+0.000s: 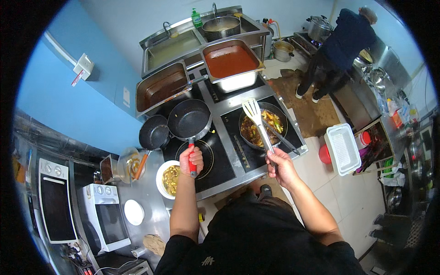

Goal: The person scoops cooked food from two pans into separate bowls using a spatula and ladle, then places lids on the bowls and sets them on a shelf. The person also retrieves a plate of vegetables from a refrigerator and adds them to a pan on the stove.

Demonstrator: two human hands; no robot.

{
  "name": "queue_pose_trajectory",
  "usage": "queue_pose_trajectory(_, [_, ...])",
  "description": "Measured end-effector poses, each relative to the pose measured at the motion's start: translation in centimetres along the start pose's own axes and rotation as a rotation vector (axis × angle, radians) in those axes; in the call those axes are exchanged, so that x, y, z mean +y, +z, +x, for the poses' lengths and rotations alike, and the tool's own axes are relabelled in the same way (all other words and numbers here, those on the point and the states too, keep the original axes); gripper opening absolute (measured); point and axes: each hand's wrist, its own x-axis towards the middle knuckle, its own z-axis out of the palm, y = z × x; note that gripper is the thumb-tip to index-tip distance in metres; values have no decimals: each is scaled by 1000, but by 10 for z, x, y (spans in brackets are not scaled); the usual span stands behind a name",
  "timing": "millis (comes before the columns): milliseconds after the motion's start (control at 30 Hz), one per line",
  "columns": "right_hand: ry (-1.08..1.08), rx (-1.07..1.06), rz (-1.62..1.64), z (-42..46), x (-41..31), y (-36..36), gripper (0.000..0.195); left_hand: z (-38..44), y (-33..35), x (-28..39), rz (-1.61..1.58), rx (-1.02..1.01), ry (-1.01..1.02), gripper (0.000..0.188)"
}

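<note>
My left hand [191,161] grips the red handle of a black frying pan [189,118], which holds only small scraps of food. The pan is over the left side of the cooktop; I cannot tell whether it rests there. In my right hand [282,167] is a slotted metal spatula [256,115], its head raised above a second pan [244,139]. Vegetables in brown sauce [271,120] fill that pan, whose dark handle points toward me. Below my left hand stands a white bowl [160,178] of yellow-green food. A smaller black pan [153,132] with a wooden handle sits further left.
Behind the pans are a deep steel tray of red sauce [237,82] and a brown-stained tray [142,91]. Microwave-type ovens [91,192] and a white bowl [134,212] line the left counter. A person [349,41] stands by a far-right stove. A white basket [343,149] is at right.
</note>
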Motion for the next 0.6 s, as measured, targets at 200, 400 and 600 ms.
queue_pose_trajectory(200, [-15, -11, -47, 1, -2, -3, 14, 0, 15, -5, 192, 270, 173, 29])
queue_pose_trajectory(400, [-47, -20, -117, -4, -7, -6, 12, -2, 26, -20, 1396, 912, 658, 33])
queue_pose_trajectory(600, [-54, -9, -112, -10, -6, -14, 13, 60, 76, -73, 2434, 551, 834, 20])
